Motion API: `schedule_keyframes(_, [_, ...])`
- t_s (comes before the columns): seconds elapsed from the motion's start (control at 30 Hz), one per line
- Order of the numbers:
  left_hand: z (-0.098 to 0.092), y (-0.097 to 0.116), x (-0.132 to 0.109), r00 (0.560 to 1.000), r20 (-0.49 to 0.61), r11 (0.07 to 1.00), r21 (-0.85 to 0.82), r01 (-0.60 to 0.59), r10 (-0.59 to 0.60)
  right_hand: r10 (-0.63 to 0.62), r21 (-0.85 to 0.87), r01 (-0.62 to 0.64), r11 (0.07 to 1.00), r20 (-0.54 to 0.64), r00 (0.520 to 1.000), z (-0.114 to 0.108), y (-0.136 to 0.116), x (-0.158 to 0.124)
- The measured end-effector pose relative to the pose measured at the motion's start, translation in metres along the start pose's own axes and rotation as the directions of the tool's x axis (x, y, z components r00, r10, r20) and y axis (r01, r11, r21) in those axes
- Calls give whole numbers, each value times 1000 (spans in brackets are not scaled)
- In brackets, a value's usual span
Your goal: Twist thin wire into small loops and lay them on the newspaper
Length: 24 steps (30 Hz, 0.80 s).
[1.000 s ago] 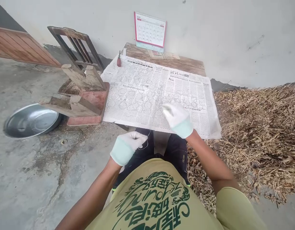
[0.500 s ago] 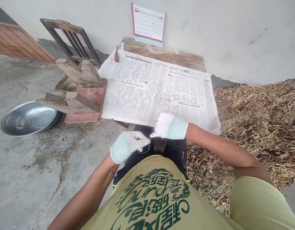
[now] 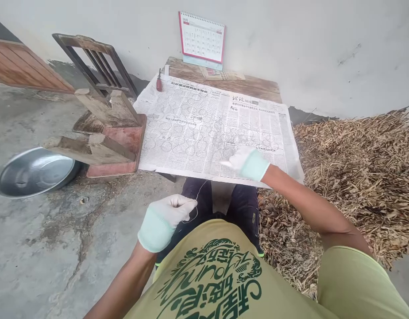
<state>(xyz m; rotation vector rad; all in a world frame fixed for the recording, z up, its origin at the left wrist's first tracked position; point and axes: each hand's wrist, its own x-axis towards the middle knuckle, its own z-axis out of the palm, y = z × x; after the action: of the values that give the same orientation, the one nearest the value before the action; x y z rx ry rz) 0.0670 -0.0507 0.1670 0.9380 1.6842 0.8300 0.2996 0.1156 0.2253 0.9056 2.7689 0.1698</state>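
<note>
My left hand [image 3: 167, 218], in a white glove with a mint-green cuff, is held low in front of my lap. Its thumb and forefinger pinch a thin pale thread [image 3: 198, 193]. A short loop of the thread curls below those fingertips, and the rest runs up toward the right until it fades against the newspaper. Gloved the same way, my right hand [image 3: 245, 161] is closed over the near part of the newspaper [image 3: 194, 159], its fingertips pointing left in line with the thread. Many round outlines cover the printed sheet.
A red-handled screwdriver [image 3: 159, 83] lies at the sheet's far left corner. Behind stands a desk calendar [image 3: 202, 40] on the wooden table [image 3: 260, 87]. Left are an overturned wooden stool [image 3: 121, 137], a chair [image 3: 85, 42] and a metal basin [image 3: 35, 170]. Dry straw [image 3: 357, 177] lies right.
My hands have parted from their meeting point at the lap. The right moved up and over the newspaper, the left moved down and left, and the thread now stretches between them.
</note>
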Motion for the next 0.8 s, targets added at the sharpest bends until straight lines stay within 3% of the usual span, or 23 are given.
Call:
schedule_keyframes(0.07, [-3, -1, 1, 1000, -4, 1000, -15, -5, 5, 82, -12, -83, 996, -64, 995, -9, 7, -4])
schedule_keyframes(0.13, [-4, 1, 3, 1000, -7, 1000, -16, -5, 5, 47, -4, -49, 999, -188, 981, -19, 5, -6])
schedule_keyframes(0.23, [-4, 6, 4, 1000, 1, 1000, -9, -27, 27, -264, -44, 263, 964, -300, 917, -29, -15, -2])
schedule_keyframes(0.3, [-3, 8, 5, 999, 18, 999, -2, -42, 42, -453, -91, 445, 891, -259, 853, -27, -32, 5])
schedule_keyframes(0.37, [-2, 7, 6, 998, 46, 999, 7, -52, 52, -535, -103, 526, 844, -201, 821, -19, -45, 11])
schedule_keyframes(0.53, [-1, 4, 7, 992, 118, 999, 25, -47, 44, -551, -48, 550, 834, -143, 822, -10, -51, 19])
schedule_keyframes(0.8, [6, 6, 3, 996, 86, 1000, -17, 24, -23, -556, -54, 555, 830, -156, 816, -17, -47, 21])
